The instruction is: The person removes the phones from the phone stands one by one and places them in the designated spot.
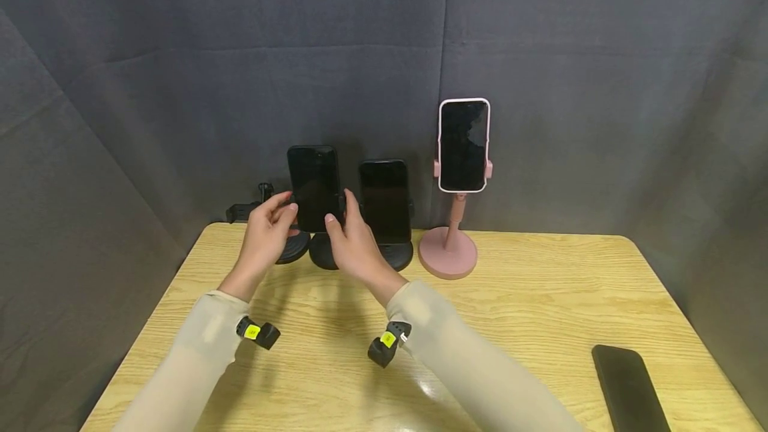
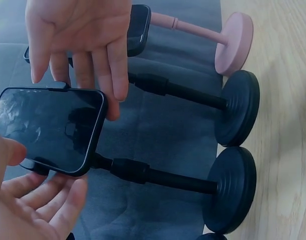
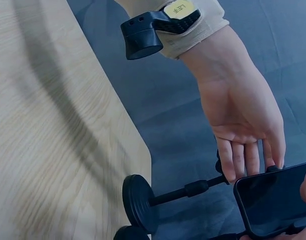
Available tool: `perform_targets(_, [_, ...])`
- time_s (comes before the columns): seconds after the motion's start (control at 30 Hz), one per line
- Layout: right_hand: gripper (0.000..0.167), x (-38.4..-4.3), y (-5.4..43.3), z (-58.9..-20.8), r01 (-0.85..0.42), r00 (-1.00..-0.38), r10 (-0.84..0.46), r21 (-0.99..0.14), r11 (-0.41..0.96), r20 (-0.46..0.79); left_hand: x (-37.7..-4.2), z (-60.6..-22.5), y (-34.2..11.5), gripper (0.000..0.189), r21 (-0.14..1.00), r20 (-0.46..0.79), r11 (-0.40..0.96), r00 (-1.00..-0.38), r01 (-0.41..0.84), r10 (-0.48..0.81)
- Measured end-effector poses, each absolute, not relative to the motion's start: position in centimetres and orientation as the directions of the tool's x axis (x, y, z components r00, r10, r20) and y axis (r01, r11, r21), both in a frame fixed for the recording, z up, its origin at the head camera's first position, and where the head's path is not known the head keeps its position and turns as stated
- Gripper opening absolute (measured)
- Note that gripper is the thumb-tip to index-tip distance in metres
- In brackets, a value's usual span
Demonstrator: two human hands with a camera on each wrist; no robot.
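Note:
A dark-screened phone (image 1: 315, 185) stands upright in the clamp of a black phone stand (image 2: 230, 190). My left hand (image 1: 271, 235) is at the clamp's left side, its fingertips right at the edge and its fingers fairly straight in the right wrist view. On the other side, my right hand (image 1: 355, 245) has its thumb over the phone's lower right corner in the head view. Its fingers (image 2: 100, 65) are extended and spread in the left wrist view, partly beside the second phone (image 1: 385, 199), which sits on a similar black stand.
To the right, a pink stand (image 1: 447, 253) holds a phone in a white-edged case (image 1: 463, 145). Behind my left hand, another black stand (image 1: 243, 212) is partly hidden. A black phone (image 1: 630, 389) lies at the table's front right. Grey cloth (image 1: 570, 119) hangs along the back edge.

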State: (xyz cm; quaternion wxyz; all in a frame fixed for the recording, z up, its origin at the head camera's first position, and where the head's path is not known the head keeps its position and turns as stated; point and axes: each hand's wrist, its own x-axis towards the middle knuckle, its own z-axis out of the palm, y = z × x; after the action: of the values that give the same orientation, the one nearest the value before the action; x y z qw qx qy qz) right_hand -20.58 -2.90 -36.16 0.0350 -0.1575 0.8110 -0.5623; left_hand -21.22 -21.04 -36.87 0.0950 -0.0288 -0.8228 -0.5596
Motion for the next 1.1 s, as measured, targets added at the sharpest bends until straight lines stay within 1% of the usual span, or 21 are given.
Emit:
perform_targets(0.3, [0.056,-20.9,-3.7,-36.1,-0.193,-0.968,-0.217,-0.922,0.334,0.124,-21.7,-36.8,-20.9,0.052,0.877,0.213,0.449,-0.976,0.173,-0.039])
perform_targets(0.43, [0.051,-20.8,-4.0,-36.4,-0.184,-0.977,-0.169,-0.923,0.34,0.132,-21.7,-37.1,-20.9,0.051,0.891,0.216,0.419,-0.975,0.174,-0.053])
perform_targets(0.63, [0.043,-20.8,-3.8,-36.6,-0.223,-0.974,-0.113,-0.912,0.344,0.195,-21.5,-37.5,-20.8,0.049,0.899,0.242,0.393,-0.967,0.191,-0.083])
perform_targets(0.87, [0.04,-20.6,-3.2,-36.9,-0.275,-0.961,-0.115,-0.889,0.367,0.25,-21.1,-37.8,-20.8,0.049,0.896,0.25,0.401,-0.964,0.194,-0.094])
perform_targets(1.1, [0.038,-20.3,-2.7,-36.8,-0.341,-0.94,-0.13,-0.871,0.353,0.315,-20.5,-37.6,-20.6,0.048,0.902,0.273,0.371,-0.957,0.22,-0.095])
